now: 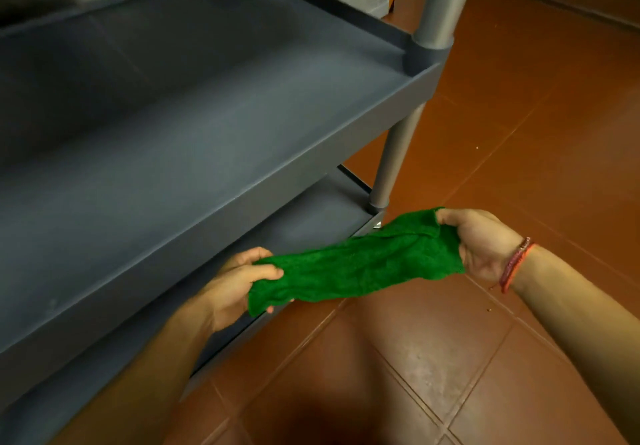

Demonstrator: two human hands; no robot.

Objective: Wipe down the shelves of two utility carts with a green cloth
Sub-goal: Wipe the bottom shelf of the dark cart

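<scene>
Your left hand [239, 281] has its grip closed on one end of the green cloth [356, 264], thumb on top and fingers curled beneath the bunched fabric. Your right hand [481, 243] has its grip closed on the other end, pinching the upper corner while the rest of that edge gathers against your palm. The cloth hangs stretched between the two hands as a loosely crumpled band, higher at the right end and lower at the left; it is held in the air, touching neither shelf nor floor. A red and orange thread bracelet [516, 264] circles your right wrist. Just beyond your left hand lies the front edge of the bottom shelf [304, 222] of the grey utility cart [398, 105], and above it the rimmed middle shelf [207, 115] fills the left of the view. A grey corner post [394, 160] joins the two shelves near the cloth's right end. The cart stands on a reddish-brown tiled floor [519, 132].
</scene>
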